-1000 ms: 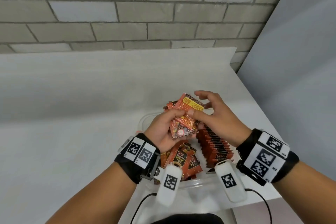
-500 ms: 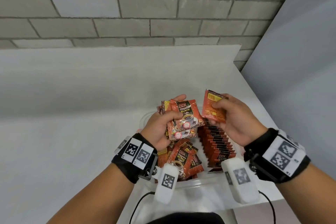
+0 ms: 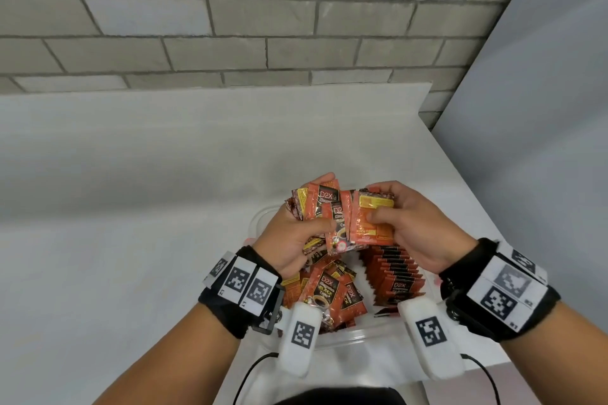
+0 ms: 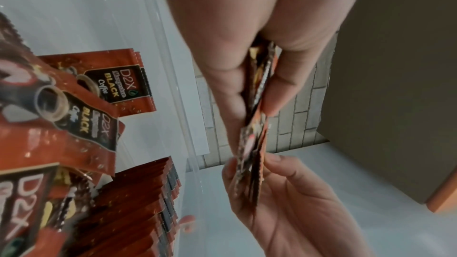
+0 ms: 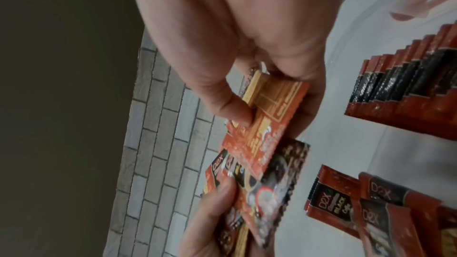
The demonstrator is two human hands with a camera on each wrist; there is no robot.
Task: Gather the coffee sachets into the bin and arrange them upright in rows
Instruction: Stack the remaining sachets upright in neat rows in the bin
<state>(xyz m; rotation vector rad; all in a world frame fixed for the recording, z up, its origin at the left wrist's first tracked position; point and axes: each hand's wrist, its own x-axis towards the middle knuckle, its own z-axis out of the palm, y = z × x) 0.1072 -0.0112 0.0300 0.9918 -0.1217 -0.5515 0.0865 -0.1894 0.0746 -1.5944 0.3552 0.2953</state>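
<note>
Above the clear plastic bin (image 3: 348,337) my left hand (image 3: 296,233) grips a fanned stack of orange coffee sachets (image 3: 324,210), seen edge-on in the left wrist view (image 4: 257,116). My right hand (image 3: 408,227) pinches one sachet (image 3: 373,223) back side up, thumb on top, its edge overlapping the stack; the right wrist view shows it (image 5: 269,116) against the stack (image 5: 264,187). Inside the bin an upright row of sachets (image 3: 394,276) stands on the right, and loose sachets (image 3: 329,293) lie in a heap on the left.
The bin sits at the near right corner of a white table (image 3: 131,207). A grey brick wall (image 3: 230,16) runs behind it and a plain grey wall (image 3: 543,108) stands to the right. Cables hang below both wrists.
My right hand, which had pulled one sachet away from the stack, has brought it back against the stack in my left hand. Both hands sit slightly closer together.
</note>
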